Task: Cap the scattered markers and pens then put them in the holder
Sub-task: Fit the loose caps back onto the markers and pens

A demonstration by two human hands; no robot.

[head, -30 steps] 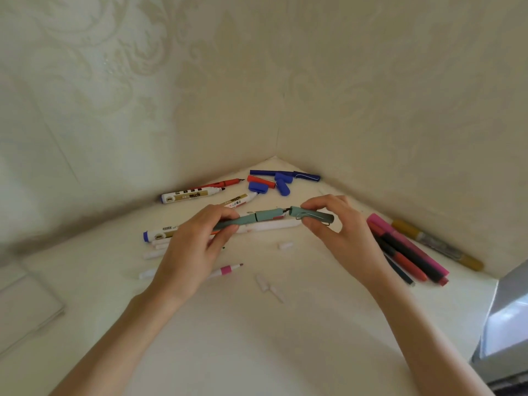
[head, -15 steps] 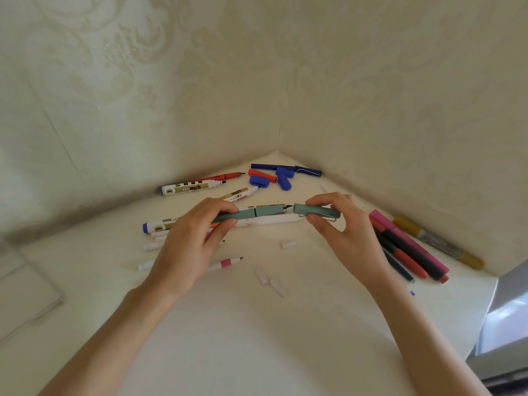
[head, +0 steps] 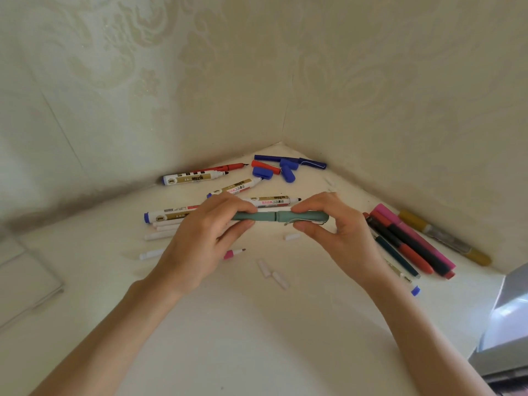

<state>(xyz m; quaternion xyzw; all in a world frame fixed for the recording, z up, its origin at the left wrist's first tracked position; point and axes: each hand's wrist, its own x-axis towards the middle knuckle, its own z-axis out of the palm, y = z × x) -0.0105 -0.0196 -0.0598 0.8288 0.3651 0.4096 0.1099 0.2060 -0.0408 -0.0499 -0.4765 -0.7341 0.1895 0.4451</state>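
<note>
Cream tabletop [head: 257, 338], set in a corner of pale patterned walls, carried scattered stock. Left: uncapped white markers with gold labels [head: 197, 178], loose slim white pens [head: 160, 235]. Centre, held just above the surface: slim teal plastic pen [head: 257, 216], barrel pinched between thumb and fingers of the left hand [head: 200, 244], its matching clipped teal cap [head: 304, 216] pinched likewise by the right hand [head: 340, 238], cap meeting barrel. Judged light, rigid, smooth; best gripped mid-barrel. Right: capped coloured pens [head: 411, 241]. No holder identifiable.
</note>
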